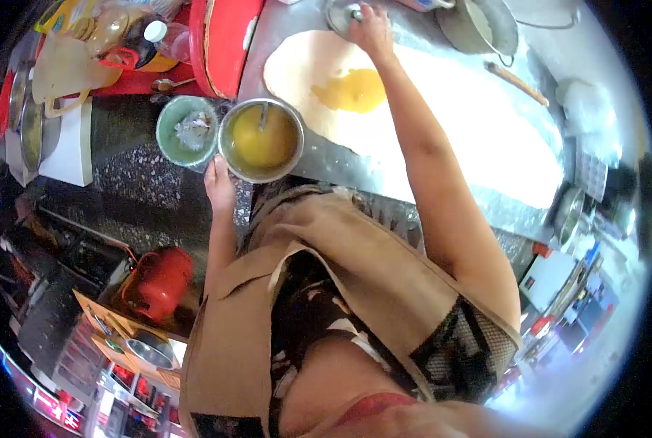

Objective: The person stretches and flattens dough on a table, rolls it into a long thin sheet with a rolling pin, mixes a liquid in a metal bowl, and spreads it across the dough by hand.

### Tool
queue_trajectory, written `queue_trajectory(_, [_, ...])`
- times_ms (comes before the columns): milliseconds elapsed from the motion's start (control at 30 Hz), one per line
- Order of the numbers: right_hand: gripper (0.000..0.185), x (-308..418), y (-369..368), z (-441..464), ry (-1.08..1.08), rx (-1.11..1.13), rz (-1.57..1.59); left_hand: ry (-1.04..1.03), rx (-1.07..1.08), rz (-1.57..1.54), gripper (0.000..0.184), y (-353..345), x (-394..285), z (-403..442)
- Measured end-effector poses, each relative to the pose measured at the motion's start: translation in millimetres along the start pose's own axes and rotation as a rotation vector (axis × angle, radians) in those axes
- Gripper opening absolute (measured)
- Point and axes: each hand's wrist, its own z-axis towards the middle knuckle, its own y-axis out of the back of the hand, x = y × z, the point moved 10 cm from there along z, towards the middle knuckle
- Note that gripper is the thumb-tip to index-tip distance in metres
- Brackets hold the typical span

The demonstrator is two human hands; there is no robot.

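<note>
My left hand (pixel 220 184) grips the rim of a metal bowl (pixel 294 162). Yellow liquid (pixel 256 142) fills part of it, and a metal utensil handle (pixel 264 115) rises from the liquid. At the far side of the metal worktop, my right hand (pixel 374 31) has its fingers closed at the knob of a round metal lid (pixel 338 16). Below that arm spreads a large, thin sheet of dough (pixel 450 124), overexposed on its right part. A yellow puddle (pixel 355 91) lies on the dough near its left end.
A green bin (pixel 166 146) with crumpled plastic stands left of the bowl. A metal pot (pixel 479 25) and a rolling pin (pixel 516 82) sit at the back right. Bottles and a pitcher (pixel 63 69) crowd the left. A red bucket (pixel 165 283) is at lower left.
</note>
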Motion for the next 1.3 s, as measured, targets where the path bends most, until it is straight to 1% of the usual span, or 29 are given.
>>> queue_trajectory(33, [0.040, -9.9, -23.7, 12.8, -0.011, 0.124, -0.080, 0.135, -0.052, -0.076, 0.036, -2.8, -7.1, -9.4])
queue_trajectory(67, [0.041, -22.9, -46.7, 19.8, -0.099, 0.302, -0.096, 0.146, -0.081, -0.078, 0.036, -0.3, -4.1, -9.6])
queue_trajectory(133, [0.040, -26.2, -73.3, 30.5, 0.094, 0.296, -0.315, 0.031, -0.019, 0.035, 0.035, -0.3, -8.3, -8.0])
queue_trajectory(167, [0.038, -25.0, -74.9, 32.5, 0.121, 0.314, -0.341, -0.156, -0.035, 0.181, 0.033, 3.6, -13.7, -4.6])
queue_trajectory(200, [0.036, -17.2, -70.3, 38.3, 0.144, 0.332, -0.371, -0.007, -0.043, 0.119, 0.032, -0.2, -23.1, -12.9])
queue_trajectory(267, [0.028, 22.8, 3.1, 46.1, 0.156, -0.015, -0.198, 0.104, 0.014, -0.015, 0.030, -1.4, -6.3, -10.1])
queue_trajectory(300, [0.033, 54.6, 36.2, 44.8, 0.063, 0.152, 0.075, 0.103, 0.022, -0.033, 0.028, -0.5, -4.0, -7.3])
queue_trajectory(333, [0.035, 85.1, 70.3, 29.8, 0.071, 0.101, 0.007, 0.094, 0.034, -0.052, 0.026, 0.0, -3.4, -4.5])
queue_trajectory(367, [0.038, 112.7, 72.5, 14.4, -0.076, 0.480, -0.059, 0.125, 0.066, -0.197, 0.025, -2.4, -0.7, -3.0])
queue_trajectory(400, [0.033, 162.0, 105.0, -19.0, 0.103, 0.398, 0.159, 0.108, 0.107, -0.196, 0.026, -3.7, -13.1, -3.0])
queue_trajectory(433, [0.031, 189.8, 115.3, -51.8, 0.373, 0.247, 0.337, 0.095, 0.198, -0.286, 0.026, -8.3, -10.7, 1.2])
queue_trajectory(467, [0.032, 225.4, 123.4, -87.3, 0.497, 0.290, 0.315, 0.087, 0.293, -0.377, 0.026, -14.0, -8.5, 6.7])
queue_trajectory(500, [0.032, 246.8, 122.6, -123.0, 0.535, 0.266, 0.279, 0.109, 0.349, -0.460, 0.029, -17.8, -9.9, 8.5])
queue_trajectory(533, [0.034, 259.9, 114.7, -155.2, 0.527, 0.291, 0.224, 0.111, 0.365, -0.478, 0.029, -15.7, -10.0, 14.3])
queue_trajectory(600, [0.036, 273.8, 91.6, -192.6, 0.458, 0.331, 0.129, 0.291, 0.581, -0.670, 0.032, -30.2, -5.3, 16.0])
queue_trajectory(667, [0.036, 269.6, 76.6, -208.6, 0.381, 0.263, 0.101, 0.314, 0.601, -0.637, 0.032, -30.1, -9.3, 18.6])
queue_trajectory(733, [0.036, 269.8, 76.2, -212.3, 0.353, 0.204, 0.136, 0.158, 0.475, -0.335, 0.030, -22.4, -21.7, 20.8])
queue_trajectory(767, [0.037, 273.3, 78.1, -212.2, 0.331, 0.210, 0.173, 0.100, 0.479, -0.250, 0.028, -24.5, -22.8, 23.1])
queue_trajectory(800, [0.037, 274.0, 79.9, -214.8, 0.331, 0.198, 0.175, 0.055, 0.518, -0.059, 0.028, -25.3, -21.7, 24.2])
queue_trajectory(867, [0.039, 271.8, 73.6, -217.0, 0.367, 0.247, 0.141, -0.078, 0.563, 0.206, 0.028, -27.0, -28.4, 24.8])
queue_trajectory(933, [0.044, 262.6, 68.4, -209.9, 0.167, 0.448, 0.235, -0.167, 0.618, 0.050, 0.027, -39.6, -4.2, 34.7])
queue_trajectory(967, [0.049, 262.7, 76.8, -200.3, 0.129, 0.413, 0.291, -0.139, 0.571, -0.008, 0.025, -31.7, -18.1, 27.2])
queue_trajectory(1000, [0.050, 259.2, 90.1, -190.1, 0.052, 0.339, 0.403, -0.137, 0.570, -0.031, 0.025, -31.0, -1.0, 33.4])
queue_trajectory(1033, [0.050, 255.0, 99.0, -177.6, 0.110, 0.269, 0.330, -0.009, 0.547, -0.083, 0.025, -22.0, 2.6, 30.9])
queue_trajectory(1067, [0.046, 255.3, 111.9, -163.2, 0.187, 0.149, 0.291, 0.031, 0.510, -0.083, 0.028, -9.9, 11.9, 32.8])
queue_trajectory(1133, [0.042, 241.4, 116.5, -131.7, 0.008, 0.111, 0.470, 0.204, 0.474, -0.183, 0.034, 29.5, -12.4, 11.9])
queue_trajectory(1200, [0.039, 238.6, 114.0, -106.1, -0.042, 0.094, 0.543, 0.232, 0.396, -0.290, 0.034, 76.9, -19.7, 7.7])
queue_trajectory(1267, [0.040, 245.3, 110.1, -84.4, -0.012, 0.037, 0.552, 0.222, 0.317, -0.159, 0.037, 139.5, -33.2, 7.4])
queue_trajectory(1300, [0.042, 250.7, 104.2, -75.5, -0.052, 0.054, 0.552, 0.233, 0.283, -0.195, 0.036, 169.4, -53.0, 2.6])
